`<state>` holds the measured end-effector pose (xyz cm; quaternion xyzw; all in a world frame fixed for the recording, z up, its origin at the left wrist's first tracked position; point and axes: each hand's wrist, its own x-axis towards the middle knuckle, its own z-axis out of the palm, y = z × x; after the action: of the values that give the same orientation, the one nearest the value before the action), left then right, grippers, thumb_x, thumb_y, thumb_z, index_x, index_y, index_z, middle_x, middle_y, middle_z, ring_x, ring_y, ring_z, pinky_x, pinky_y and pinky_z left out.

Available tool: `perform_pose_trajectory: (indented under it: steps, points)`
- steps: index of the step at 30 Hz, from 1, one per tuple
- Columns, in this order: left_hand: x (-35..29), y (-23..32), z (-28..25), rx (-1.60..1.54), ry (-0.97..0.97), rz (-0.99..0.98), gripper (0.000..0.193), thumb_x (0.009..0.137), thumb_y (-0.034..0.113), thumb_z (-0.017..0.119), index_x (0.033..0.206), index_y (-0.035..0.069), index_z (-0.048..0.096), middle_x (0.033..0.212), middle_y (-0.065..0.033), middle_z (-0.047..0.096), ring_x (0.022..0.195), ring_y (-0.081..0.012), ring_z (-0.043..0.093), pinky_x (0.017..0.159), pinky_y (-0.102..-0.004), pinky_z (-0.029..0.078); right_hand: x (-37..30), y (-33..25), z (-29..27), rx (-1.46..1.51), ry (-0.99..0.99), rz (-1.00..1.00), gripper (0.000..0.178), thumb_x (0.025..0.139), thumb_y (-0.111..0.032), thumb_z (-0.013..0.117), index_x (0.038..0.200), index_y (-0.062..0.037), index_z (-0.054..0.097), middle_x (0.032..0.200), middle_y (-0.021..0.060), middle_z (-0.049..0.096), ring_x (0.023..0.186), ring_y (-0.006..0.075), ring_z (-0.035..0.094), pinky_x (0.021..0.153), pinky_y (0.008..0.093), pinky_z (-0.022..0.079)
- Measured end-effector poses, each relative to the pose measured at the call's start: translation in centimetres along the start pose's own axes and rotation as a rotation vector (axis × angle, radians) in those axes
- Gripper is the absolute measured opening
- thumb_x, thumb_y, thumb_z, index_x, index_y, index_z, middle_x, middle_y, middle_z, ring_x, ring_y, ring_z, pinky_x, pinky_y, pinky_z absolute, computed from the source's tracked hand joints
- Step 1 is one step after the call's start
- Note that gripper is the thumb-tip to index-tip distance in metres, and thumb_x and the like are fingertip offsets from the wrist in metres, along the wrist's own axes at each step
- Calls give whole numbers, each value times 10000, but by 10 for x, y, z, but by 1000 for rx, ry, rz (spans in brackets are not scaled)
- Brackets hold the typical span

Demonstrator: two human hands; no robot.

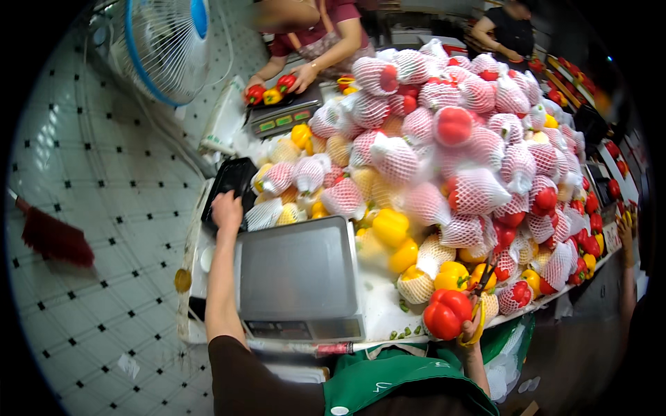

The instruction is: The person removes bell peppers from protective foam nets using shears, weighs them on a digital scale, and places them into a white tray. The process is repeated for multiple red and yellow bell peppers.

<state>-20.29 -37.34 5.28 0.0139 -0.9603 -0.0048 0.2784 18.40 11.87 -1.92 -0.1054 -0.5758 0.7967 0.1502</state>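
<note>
My left hand (227, 210) is closed at the near edge of a black plastic tray (234, 175), left of the pepper pile; its fingertips are partly hidden. Below it lies the flat grey pan of a weighing scale (295, 270), with nothing on it. At the front edge of the table, my right hand (472, 324) has a large red bell pepper (446, 314) against it. The same hand also holds scissors with yellow handles (476, 333), their dark blades pointing up. Bare yellow bell peppers (452, 275) lie just beyond.
A large heap of peppers in white foam nets (395, 158) covers the table's middle and right. Across it, a person handles peppers at another scale (284, 119). Another person stands at the back right. A fan (166, 52) and a red broom (55, 236) are on the left.
</note>
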Motion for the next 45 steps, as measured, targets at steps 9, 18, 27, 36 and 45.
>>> perform_pose_trajectory:
  steps: [9, 18, 27, 36, 45]
  points:
    - [0, -29, 46, 140, -149, -35, 228, 876, 280, 560, 816, 85, 662, 831, -129, 643, 765, -336, 639, 632, -463, 503, -12, -15, 25, -94, 3, 16, 879, 621, -536, 804, 1197, 10, 426, 1133, 113, 533, 1035, 200, 537, 927, 338, 423]
    - [5, -30, 59, 201, -53, 19, 141, 771, 103, 592, 667, 35, 658, 705, -166, 640, 666, -360, 641, 583, -444, 512, -11, 4, 34, -178, -138, 1, 795, 663, -400, 818, 1239, 5, 449, 1157, 106, 566, 1056, 176, 545, 943, 312, 416]
    - [12, -23, 60, 179, -20, -37, 100, 717, 87, 624, 647, 16, 618, 718, -194, 628, 690, -386, 631, 597, -464, 505, -20, 1, 38, -190, -134, 34, 686, 701, -347, 808, 1208, -26, 476, 1134, 89, 579, 1040, 158, 543, 923, 303, 427]
    - [19, -32, 13, 172, 186, -37, 164, 773, 192, 572, 755, 30, 573, 781, -152, 592, 696, -348, 611, 598, -465, 482, -23, 0, 35, -16, -78, 15, 736, 710, -410, 782, 1239, -24, 445, 1144, 69, 520, 1061, 160, 509, 920, 295, 411]
    - [-117, 60, -132, -376, 188, 422, 167, 683, -18, 634, 837, 41, 610, 746, -103, 568, 679, -270, 570, 617, -361, 476, 18, -17, 60, -175, -118, -35, 737, 729, -425, 724, 1245, 4, 421, 1116, 104, 544, 1026, 189, 552, 889, 322, 452]
